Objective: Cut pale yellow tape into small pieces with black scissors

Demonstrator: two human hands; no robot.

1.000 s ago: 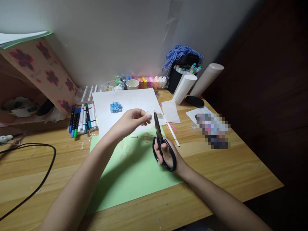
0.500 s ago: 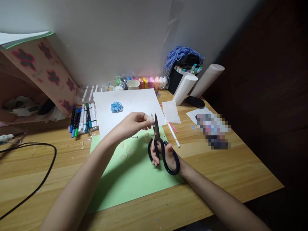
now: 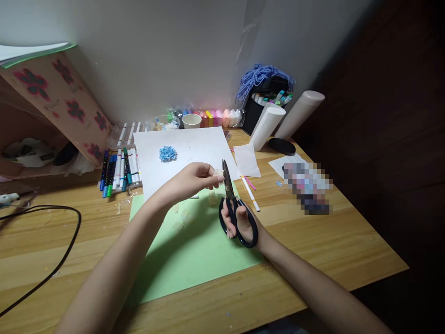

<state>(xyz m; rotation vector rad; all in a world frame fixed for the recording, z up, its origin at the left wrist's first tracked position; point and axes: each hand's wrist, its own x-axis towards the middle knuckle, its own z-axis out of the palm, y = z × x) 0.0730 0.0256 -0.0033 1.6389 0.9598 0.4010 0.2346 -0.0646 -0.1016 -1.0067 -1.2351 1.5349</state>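
Note:
Between thumb and fingers, my left hand (image 3: 200, 178) pinches a small pale scrap (image 3: 219, 172), mostly hidden by the fingertips. My right hand (image 3: 239, 220) is closed round the black handles of a pair of scissors (image 3: 228, 185), their blades pointing up and nearly together just right of the scrap. Below both hands lies a green sheet (image 3: 194, 264) with several pale yellowish scraps (image 3: 185, 214) on it. Behind my left hand, a heap of blue shreds (image 3: 168, 153) rests on a white sheet (image 3: 205, 148).
Several markers (image 3: 120, 171) lie at the left beside a pink flowered box (image 3: 66, 102). A paper cup (image 3: 192, 121) and colourful packets (image 3: 215, 118) line the wall. White cylinders (image 3: 267, 127) and a black pen holder (image 3: 250, 113) stand back right. A black cable (image 3: 74, 236) curves across the left.
The scissor blades have closed beside the scrap, with the handles drawn together. My right hand has shifted slightly right; my left hand stays almost in place.

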